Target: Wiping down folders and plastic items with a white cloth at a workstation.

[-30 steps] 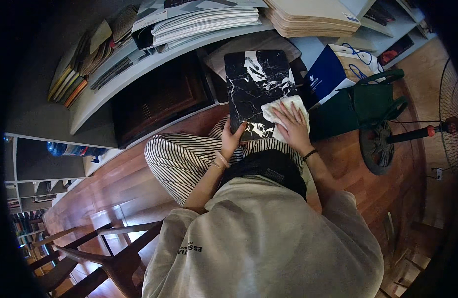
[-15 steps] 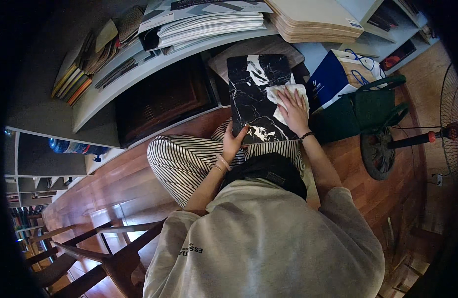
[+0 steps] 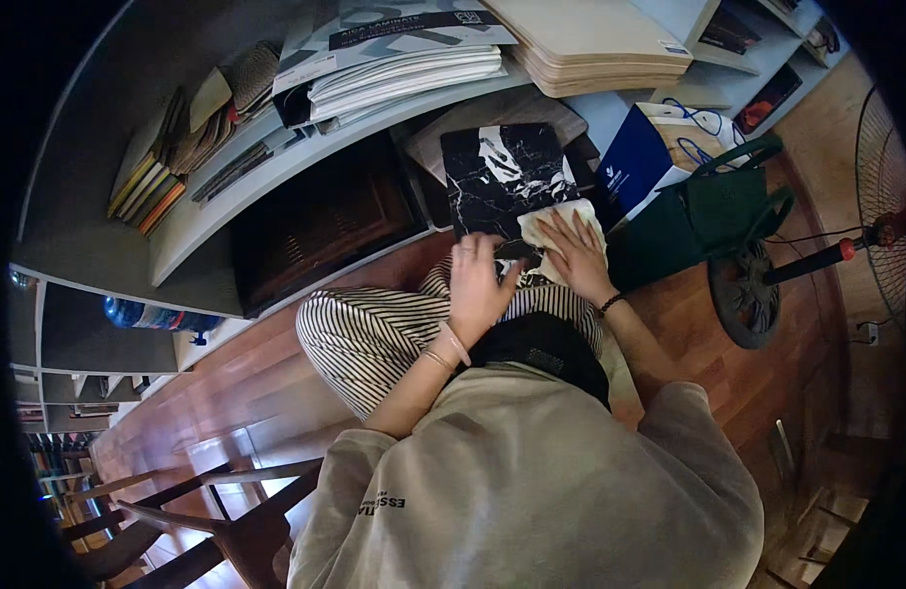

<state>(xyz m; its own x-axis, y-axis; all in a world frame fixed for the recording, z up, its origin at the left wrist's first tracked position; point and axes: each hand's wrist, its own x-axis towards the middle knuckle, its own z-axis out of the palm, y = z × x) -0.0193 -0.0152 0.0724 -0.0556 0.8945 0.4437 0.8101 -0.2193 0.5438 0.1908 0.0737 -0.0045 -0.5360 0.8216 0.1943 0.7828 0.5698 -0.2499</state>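
A black marble-patterned sample board (image 3: pixel 473 201) with white veins and patches lies at an angle in front of me, its near end over my striped trousers. My right hand (image 3: pixel 577 260) presses flat on a white cloth (image 3: pixel 556 220) on the right part of the board, fingers spread. Over the board's near left part is my left hand (image 3: pixel 482 290), thumb apart from the fingers and nothing visible in its grasp. Whether its fingertips touch the surface, I cannot tell. Both hands hide some of the board's near end.
A grey wood-patterned board (image 3: pixel 532 110) lies beyond the black one. Right of it stand a blue paper bag (image 3: pixel 638 157), a dark green bag (image 3: pixel 703 211) and a fan base (image 3: pixel 744 302). Shelves hold a thick binder (image 3: pixel 394 83) and stacked beige boards (image 3: pixel 600 59). A wooden chair (image 3: pixel 247 535) stands behind left.
My left hand has let go of the board's near left edge and come up over its surface. My right hand has slid the cloth nearer to me. The board's far end appears lower.
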